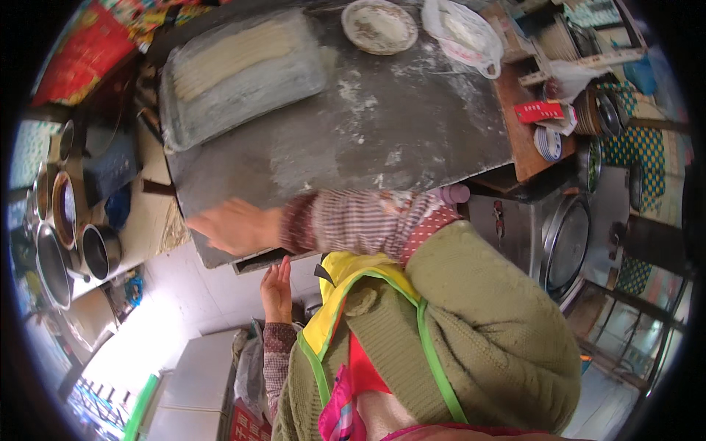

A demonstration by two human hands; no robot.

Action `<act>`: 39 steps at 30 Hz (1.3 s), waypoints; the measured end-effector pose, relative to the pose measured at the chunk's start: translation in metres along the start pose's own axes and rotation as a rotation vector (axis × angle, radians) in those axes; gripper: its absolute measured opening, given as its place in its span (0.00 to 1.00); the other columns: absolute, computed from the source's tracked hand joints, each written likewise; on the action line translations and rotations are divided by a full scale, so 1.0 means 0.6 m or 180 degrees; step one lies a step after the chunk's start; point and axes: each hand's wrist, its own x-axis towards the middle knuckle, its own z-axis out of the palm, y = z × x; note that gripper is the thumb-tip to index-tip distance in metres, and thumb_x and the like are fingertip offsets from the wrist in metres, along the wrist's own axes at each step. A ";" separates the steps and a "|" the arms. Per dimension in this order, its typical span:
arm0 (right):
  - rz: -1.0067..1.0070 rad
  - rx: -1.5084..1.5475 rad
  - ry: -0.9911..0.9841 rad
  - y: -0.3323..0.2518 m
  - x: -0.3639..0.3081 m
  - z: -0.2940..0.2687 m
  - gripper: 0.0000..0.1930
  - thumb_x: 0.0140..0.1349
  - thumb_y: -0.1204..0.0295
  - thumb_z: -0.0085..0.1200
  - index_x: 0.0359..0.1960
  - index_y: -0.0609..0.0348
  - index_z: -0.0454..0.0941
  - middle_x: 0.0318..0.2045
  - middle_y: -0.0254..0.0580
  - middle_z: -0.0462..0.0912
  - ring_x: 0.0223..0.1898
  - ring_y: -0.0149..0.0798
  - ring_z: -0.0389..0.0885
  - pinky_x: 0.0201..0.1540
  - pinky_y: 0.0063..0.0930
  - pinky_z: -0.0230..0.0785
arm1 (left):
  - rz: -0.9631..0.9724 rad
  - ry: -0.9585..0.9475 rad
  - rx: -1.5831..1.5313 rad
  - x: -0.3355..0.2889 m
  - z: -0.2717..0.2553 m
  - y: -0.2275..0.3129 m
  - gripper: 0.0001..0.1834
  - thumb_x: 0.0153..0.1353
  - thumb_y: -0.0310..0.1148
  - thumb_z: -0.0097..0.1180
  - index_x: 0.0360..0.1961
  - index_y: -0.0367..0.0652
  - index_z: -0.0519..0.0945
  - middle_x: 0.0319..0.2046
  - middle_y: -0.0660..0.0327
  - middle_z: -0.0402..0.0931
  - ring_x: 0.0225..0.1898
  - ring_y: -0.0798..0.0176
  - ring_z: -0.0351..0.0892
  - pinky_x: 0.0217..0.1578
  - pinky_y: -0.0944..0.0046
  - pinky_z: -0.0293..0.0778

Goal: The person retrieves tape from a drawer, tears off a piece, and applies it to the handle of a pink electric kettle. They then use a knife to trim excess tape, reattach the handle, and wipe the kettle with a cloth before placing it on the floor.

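My right hand (237, 226) reaches across to the near left corner of a dark grey tabletop (412, 125). It is smeared a little by motion, but its fingers look stretched out, with nothing seen in them. Just below the table edge is my left hand (276, 291), palm turned up and fingers extended, holding nothing. White flour streaks mark the tabletop. At its far left lies a shallow clear tray (243, 114), floured, with several long pale dough strips (235, 55) side by side. A floured bowl (379, 28) stands at the far edge, beside a white plastic bag (463, 37).
A wooden board (526, 143) at the right carries a stack of small bowls (548, 143) and a red packet (539, 112). A large round lid (568, 242) is below it. Several pots, including a dark one (101, 250), stand on the left counter (151, 228).
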 end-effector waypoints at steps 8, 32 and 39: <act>0.1500 0.0147 0.0187 0.108 -0.438 -0.038 0.12 0.69 0.64 0.54 0.49 0.54 0.81 0.41 0.45 0.85 0.44 0.54 0.85 0.46 0.50 0.77 | -0.0078 0.0151 0.0539 0.000 0.003 0.013 0.10 0.74 0.27 0.54 0.49 0.28 0.78 0.51 0.47 0.83 0.57 0.53 0.83 0.60 0.63 0.80; 0.1728 -0.0301 -0.0924 0.174 -0.541 0.034 0.34 0.67 0.66 0.59 0.74 0.46 0.61 0.49 0.53 0.84 0.51 0.61 0.84 0.53 0.55 0.76 | 0.0214 0.1146 0.1041 0.111 0.022 -0.126 0.18 0.61 0.25 0.64 0.51 0.39 0.72 0.41 0.55 0.81 0.36 0.53 0.85 0.37 0.54 0.88; 0.1464 -0.0735 -0.1216 0.196 -0.505 0.091 0.20 0.65 0.66 0.61 0.57 0.52 0.71 0.45 0.53 0.85 0.47 0.61 0.85 0.47 0.55 0.77 | 0.0550 0.1316 0.0945 0.101 0.042 -0.148 0.08 0.59 0.25 0.59 0.39 0.33 0.79 0.36 0.54 0.80 0.34 0.54 0.84 0.37 0.55 0.87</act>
